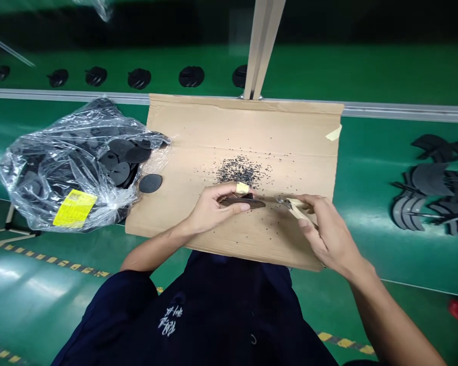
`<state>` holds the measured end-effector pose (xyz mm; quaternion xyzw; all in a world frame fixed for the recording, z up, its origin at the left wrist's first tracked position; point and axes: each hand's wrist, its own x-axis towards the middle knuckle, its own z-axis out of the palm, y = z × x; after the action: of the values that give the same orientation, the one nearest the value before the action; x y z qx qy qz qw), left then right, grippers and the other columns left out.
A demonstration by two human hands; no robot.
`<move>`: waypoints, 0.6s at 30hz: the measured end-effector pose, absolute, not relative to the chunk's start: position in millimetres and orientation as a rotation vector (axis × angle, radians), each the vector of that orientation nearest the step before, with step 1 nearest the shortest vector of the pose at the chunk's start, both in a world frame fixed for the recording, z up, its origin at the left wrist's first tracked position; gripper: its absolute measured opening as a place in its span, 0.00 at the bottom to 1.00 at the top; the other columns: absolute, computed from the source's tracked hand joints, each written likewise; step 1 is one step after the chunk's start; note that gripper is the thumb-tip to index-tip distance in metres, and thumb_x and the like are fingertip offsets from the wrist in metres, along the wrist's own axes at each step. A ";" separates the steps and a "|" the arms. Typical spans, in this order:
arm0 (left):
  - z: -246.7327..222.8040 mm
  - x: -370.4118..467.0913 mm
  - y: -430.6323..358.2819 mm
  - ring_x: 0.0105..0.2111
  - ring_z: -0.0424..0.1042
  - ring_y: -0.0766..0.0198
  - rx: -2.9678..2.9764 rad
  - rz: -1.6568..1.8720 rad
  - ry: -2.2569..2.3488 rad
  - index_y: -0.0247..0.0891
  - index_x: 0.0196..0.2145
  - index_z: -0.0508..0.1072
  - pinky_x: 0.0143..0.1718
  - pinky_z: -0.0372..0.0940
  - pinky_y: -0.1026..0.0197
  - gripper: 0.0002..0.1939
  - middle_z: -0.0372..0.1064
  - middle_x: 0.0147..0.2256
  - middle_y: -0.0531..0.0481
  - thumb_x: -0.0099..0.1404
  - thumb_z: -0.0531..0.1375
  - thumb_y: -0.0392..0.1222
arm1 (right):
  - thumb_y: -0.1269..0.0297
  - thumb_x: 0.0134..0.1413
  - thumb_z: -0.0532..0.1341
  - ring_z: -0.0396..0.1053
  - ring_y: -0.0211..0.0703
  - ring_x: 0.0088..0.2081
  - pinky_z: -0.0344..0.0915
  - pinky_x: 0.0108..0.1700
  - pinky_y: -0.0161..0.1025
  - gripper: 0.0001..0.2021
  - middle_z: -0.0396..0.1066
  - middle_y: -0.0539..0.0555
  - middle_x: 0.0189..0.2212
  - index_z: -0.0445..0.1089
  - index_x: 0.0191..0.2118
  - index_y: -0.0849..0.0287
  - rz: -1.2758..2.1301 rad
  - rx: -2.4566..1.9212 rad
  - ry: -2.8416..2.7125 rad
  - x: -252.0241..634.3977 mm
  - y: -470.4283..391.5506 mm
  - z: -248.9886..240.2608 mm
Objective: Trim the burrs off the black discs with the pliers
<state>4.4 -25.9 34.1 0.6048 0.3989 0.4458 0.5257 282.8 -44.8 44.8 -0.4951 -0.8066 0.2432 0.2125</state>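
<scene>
Near the middle of the cardboard sheet (198, 122), my left hand (213, 208) pinches a thin black disc (252, 204) by its edge, tilted nearly edge-on. Yellow tape wraps one of its fingers. To the right, my right hand (328, 234) is closed around pliers or nippers with pale handles (303, 212). Their metal jaws point left toward the disc and are apart from it. Small black scraps (238, 170) lie scattered on the cardboard just beyond my left hand. A single black oval disc (150, 183) rests at the left of the sheet.
A clear plastic bag (61, 152) full of black discs, with a yellow label (75, 208), lies at left. Black curved parts (429, 178) are grouped at right on the green table. Behind a metal rail (404, 110) stand several black parts (191, 76) and an upright post (265, 51).
</scene>
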 end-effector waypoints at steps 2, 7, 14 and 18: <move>37.6 4.8 -27.4 0.40 0.81 0.63 1.496 1.079 0.973 0.38 0.45 0.81 0.43 0.76 0.61 0.16 0.82 0.42 0.46 0.63 0.70 0.49 | 0.52 0.72 0.45 0.73 0.49 0.38 0.70 0.39 0.45 0.19 0.74 0.58 0.41 0.63 0.57 0.55 0.844 -1.376 -2.143 276.3 -41.8 49.2; 42.6 2.2 -28.1 0.37 0.81 0.64 1.642 1.139 0.947 0.38 0.44 0.83 0.41 0.76 0.63 0.13 0.83 0.39 0.46 0.62 0.71 0.45 | 0.51 0.71 0.51 0.72 0.49 0.40 0.69 0.39 0.44 0.17 0.73 0.59 0.41 0.66 0.54 0.56 0.791 -1.253 -2.232 264.0 -34.8 61.6; 42.4 2.0 -27.3 0.37 0.80 0.66 1.676 1.199 0.903 0.39 0.45 0.83 0.40 0.74 0.66 0.15 0.82 0.38 0.46 0.61 0.72 0.44 | 0.53 0.70 0.54 0.71 0.51 0.40 0.68 0.41 0.46 0.17 0.73 0.61 0.42 0.64 0.54 0.59 0.482 -1.025 -2.398 257.4 -28.8 67.8; 41.8 2.3 -28.6 0.36 0.79 0.66 1.674 1.188 0.918 0.40 0.44 0.83 0.39 0.74 0.65 0.15 0.82 0.37 0.46 0.61 0.72 0.46 | 0.53 0.70 0.54 0.69 0.50 0.37 0.67 0.39 0.44 0.17 0.73 0.61 0.39 0.65 0.53 0.62 0.361 -1.010 -2.467 256.8 -28.9 67.9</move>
<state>2.3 -28.6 41.8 0.6715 0.3681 0.4767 0.4318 256.8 -28.9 67.9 -0.3659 -0.8938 0.1308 0.2239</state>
